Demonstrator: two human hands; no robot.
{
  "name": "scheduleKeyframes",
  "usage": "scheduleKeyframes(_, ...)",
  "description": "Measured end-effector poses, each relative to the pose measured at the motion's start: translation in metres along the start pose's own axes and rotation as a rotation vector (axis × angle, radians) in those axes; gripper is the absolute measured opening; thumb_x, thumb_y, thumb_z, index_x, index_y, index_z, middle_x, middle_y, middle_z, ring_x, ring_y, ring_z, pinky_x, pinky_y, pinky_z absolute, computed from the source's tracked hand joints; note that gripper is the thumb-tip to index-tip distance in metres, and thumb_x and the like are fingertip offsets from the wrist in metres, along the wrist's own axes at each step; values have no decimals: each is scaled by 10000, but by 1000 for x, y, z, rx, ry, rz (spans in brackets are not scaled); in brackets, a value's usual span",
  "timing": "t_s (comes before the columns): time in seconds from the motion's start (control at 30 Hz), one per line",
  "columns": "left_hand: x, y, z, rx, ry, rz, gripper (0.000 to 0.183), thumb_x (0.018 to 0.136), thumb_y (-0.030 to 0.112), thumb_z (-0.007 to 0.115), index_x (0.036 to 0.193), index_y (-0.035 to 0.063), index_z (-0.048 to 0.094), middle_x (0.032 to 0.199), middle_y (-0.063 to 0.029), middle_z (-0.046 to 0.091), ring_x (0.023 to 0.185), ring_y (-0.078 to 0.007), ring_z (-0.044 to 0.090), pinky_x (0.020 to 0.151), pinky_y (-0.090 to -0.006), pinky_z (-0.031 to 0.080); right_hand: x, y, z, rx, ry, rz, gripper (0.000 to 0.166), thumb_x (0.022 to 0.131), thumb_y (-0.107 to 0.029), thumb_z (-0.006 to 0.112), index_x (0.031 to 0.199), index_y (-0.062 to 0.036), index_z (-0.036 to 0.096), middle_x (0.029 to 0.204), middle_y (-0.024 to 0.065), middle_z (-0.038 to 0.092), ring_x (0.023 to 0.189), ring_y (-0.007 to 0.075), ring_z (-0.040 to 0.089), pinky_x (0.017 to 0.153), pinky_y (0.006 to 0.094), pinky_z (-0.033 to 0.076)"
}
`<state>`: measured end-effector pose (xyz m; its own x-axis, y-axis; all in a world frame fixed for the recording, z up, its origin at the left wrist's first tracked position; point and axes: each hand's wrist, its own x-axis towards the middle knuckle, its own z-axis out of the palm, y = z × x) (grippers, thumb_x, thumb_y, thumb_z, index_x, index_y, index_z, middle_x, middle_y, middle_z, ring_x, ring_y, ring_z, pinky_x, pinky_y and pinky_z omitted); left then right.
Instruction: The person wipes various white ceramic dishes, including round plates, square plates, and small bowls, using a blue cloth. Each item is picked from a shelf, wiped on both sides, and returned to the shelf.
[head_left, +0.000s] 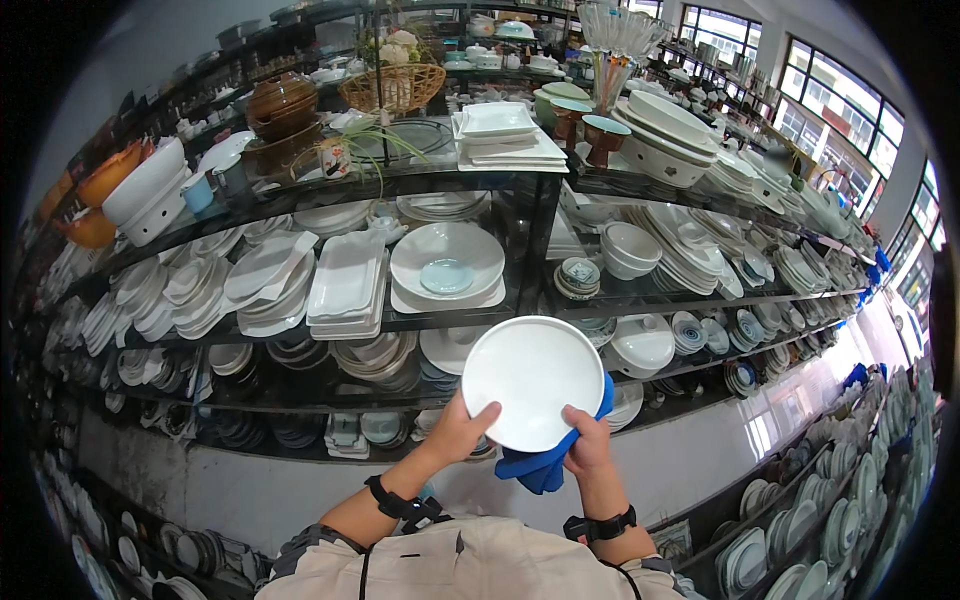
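Note:
Both hands hold a round white plate (534, 382) up in front of the shelves, its face towards the camera. My left hand (461, 431) grips its lower left rim, thumb on the face and fingers hidden behind. My right hand (588, 442) grips the lower right rim with the thumb on the face, and a blue cloth (541, 463) is bunched between that hand and the plate's underside. Beyond the plate, a wide white bowl (405, 251) with a small pale blue dish (447, 277) in it rests on the middle shelf.
Dark shelving (450, 319) crowded with stacked dishes spans the view. Square white plates (499, 120) and a brown pot (281, 105) stand on its top. More dish racks (795, 510) stand at the lower right and lower left, beyond the grey floor (675, 465).

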<state>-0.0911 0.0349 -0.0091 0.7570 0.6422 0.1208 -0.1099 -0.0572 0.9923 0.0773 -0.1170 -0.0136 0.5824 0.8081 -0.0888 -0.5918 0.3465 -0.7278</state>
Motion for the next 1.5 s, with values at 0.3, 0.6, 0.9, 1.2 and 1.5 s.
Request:
scheduleKeyframes(0.3, 7, 11, -52, -153, -420, -110, 616, 903, 61, 662, 1480, -11, 459, 1333, -95, 623, 1189, -168, 582, 1029, -352, 480, -9, -20, -30, -61, -241, 324, 658, 816, -87, 706, 1429, 51, 511, 1302, 216, 659, 1130, 330, 684, 1014, 437, 542)
scheduleKeyframes(0.6, 19, -19, -59, -280, -146, -54, 310, 1006, 137, 565, 1276, -16, 574, 1063, -64, 688, 953, -84, 629, 839, -249, 506, 1, 6, -23, -185, -75, 269, 591, 830, -48, 666, 1397, 51, 532, 1238, 213, 681, 1112, 323, 689, 953, 443, 578)
scheduleKeyframes(0.9, 12, -39, -37, 198, 134, -21, 555, 855, 217, 800, 1279, -43, 554, 1156, -175, 698, 1051, -242, 676, 931, -379, 529, 11, 25, -13, -128, -96, 134, 631, 861, -24, 663, 1459, 14, 465, 1330, 199, 632, 1144, 309, 670, 965, 432, 562)
scheduleKeyframes(1.2, 8, -15, -60, 368, -63, -25, 496, 845, 195, 794, 1232, -32, 583, 1107, -177, 702, 1013, -235, 682, 892, -378, 538, 25, 9, -30, -178, -178, 365, 648, 826, -37, 700, 1437, 32, 495, 1277, 189, 666, 1104, 305, 690, 960, 424, 568)
scheduleKeyframes(1.5, 5, -27, -79, -38, -33, -174, 369, 880, 124, 749, 1196, -9, 610, 1058, -83, 711, 932, -152, 673, 818, -324, 552, 39, 40, -24, -194, -7, 334, 545, 815, -56, 630, 1332, 101, 562, 1162, 235, 703, 974, 345, 730, 872, 443, 612)
